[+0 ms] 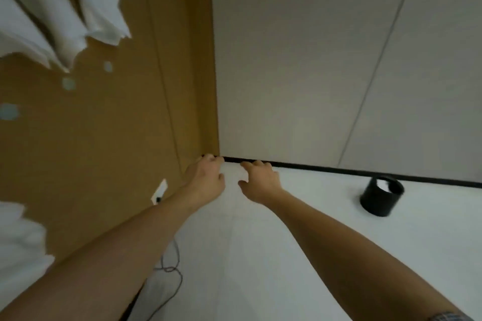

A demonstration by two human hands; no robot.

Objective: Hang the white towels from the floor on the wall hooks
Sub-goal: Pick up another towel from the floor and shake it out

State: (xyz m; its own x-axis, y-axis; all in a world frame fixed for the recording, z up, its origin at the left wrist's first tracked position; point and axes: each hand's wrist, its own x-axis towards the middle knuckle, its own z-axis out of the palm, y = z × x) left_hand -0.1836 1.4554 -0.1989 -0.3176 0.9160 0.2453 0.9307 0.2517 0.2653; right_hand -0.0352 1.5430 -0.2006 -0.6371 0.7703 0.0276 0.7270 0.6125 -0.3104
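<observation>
Both hands, left hand [207, 177] and right hand [259, 180], reach loosely curled, holding nothing, toward the floor [287, 255] corner; grip a towel by its edge.

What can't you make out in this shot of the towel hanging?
All in the head view:
- Hooks: hidden behind the hanging white towels and cut off by the top edge.
- Towel on the floor: none distinguishable; the pale floor is blurred, and the left hand and right hand cover the corner.
- White cloth at the left edge: cut off, unidentifiable.
- Black bin: pale contents too blurred.
</observation>
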